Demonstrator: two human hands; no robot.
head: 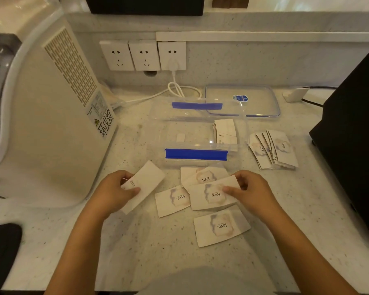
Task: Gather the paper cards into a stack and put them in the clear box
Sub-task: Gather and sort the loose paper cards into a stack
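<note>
Pale speckled stone makes up the bench (136,241), and the paper cards lie scattered across its near half. Farthest left, the left hand (113,191) is closed in a pinch on a plain-faced card (144,185), thumb on top and fingers beneath; that card's long axis runs diagonally, up and away to the right. Just right of it, three "love." cards overlap loosely: one low and left (172,201), one behind (205,176), and a top one (211,195) whose long axis runs nearly crosswise. The right hand (251,188) grips that top card at its right end, thumb pressed on the face, fingers curled at the edge. A fourth card (221,227) lies alone, nearer the body. The two held cards sit close, so bringing them together looks the likely next step. Beyond them stands the clear box (158,133), open, with some cards (225,130) inside at its right end. Right of the box lies a fanned bunch of cards (273,149), nearer the right hand.
</note>
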